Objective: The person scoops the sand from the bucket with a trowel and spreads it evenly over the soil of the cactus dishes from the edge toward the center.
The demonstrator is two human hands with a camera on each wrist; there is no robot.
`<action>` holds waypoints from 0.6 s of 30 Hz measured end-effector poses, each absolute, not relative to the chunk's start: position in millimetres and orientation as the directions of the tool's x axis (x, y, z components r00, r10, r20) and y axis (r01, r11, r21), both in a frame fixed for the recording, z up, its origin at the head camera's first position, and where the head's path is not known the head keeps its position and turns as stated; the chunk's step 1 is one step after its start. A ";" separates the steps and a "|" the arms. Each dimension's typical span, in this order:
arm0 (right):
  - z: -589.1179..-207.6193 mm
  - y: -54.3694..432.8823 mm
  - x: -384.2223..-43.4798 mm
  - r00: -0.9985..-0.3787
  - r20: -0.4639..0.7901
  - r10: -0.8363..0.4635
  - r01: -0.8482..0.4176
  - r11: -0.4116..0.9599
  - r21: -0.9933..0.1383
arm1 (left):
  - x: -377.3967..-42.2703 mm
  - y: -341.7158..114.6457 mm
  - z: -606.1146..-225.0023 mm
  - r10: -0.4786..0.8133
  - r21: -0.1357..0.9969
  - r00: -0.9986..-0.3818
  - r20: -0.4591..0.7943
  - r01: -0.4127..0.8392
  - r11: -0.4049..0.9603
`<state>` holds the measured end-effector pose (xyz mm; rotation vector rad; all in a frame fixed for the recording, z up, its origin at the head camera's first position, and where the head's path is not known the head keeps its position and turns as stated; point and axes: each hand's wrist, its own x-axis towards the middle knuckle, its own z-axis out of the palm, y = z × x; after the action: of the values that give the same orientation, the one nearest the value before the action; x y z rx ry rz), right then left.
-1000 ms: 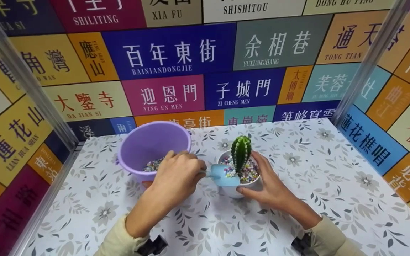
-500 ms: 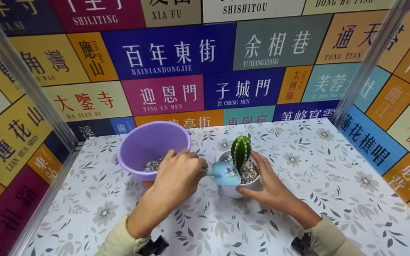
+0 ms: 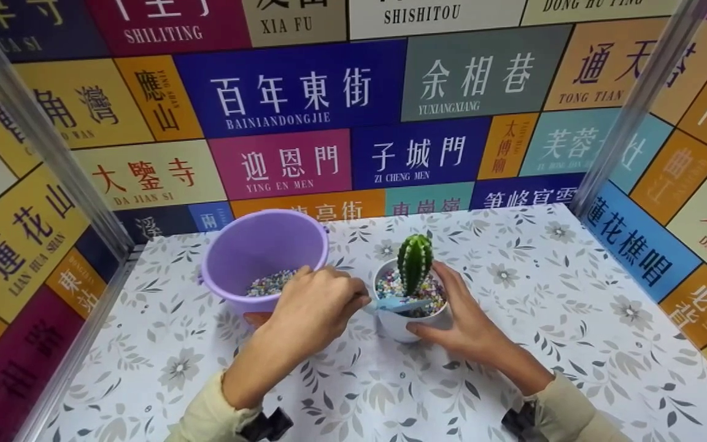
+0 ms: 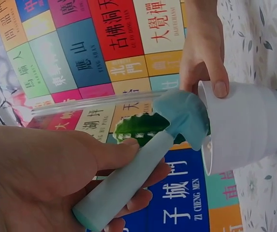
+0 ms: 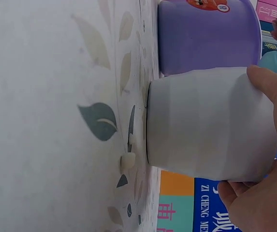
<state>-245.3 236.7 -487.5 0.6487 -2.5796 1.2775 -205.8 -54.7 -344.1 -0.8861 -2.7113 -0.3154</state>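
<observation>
A small light-blue hand shovel (image 3: 399,303) is held by my left hand (image 3: 316,307); in the left wrist view the fingers and thumb wrap its pale handle (image 4: 123,179). Its blade tilts over the near rim of a white flower pot (image 3: 404,329). My right hand (image 3: 469,316) grips that pot from the right, thumb in front and fingers behind. Inside stands a green ribbed cactus (image 3: 415,263), upright among small multicoloured pebbles (image 3: 434,291). The pot rests on the table in the right wrist view, where its contents are hidden.
Left of the pot stands a purple bucket (image 3: 261,236), with more coloured pebbles (image 3: 270,282) at its bottom. A white floral cloth (image 3: 353,393) covers the table. Panels with printed signs (image 3: 292,86) enclose the back and sides, with clear corner posts (image 3: 623,123).
The shovel blade has tipped over toward the cactus; the pebbles that lay on it are no longer seen there. My left hand has shifted slightly right. My right hand and the pot stay put.
</observation>
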 end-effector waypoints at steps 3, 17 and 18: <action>-487.4 237.7 -245.3 -0.888 0.351 -0.297 -0.459 0.540 -0.706 | -206.0 -54.1 -343.6 0.547 0.120 -0.774 0.318 0.606 0.787; -487.5 237.4 -245.1 -0.876 0.377 -0.300 -0.482 0.545 -0.686 | -200.7 -61.2 -339.6 0.542 -0.016 -0.731 0.414 0.590 0.807; -487.9 237.3 -245.2 -0.875 0.379 -0.301 -0.484 0.548 -0.682 | -200.5 -61.1 -339.9 0.539 -0.025 -0.729 0.422 0.585 0.811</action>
<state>-245.2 237.3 -487.9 0.6603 -2.5668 1.2310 -200.5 -61.1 -339.9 -0.8421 -2.5814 -0.1525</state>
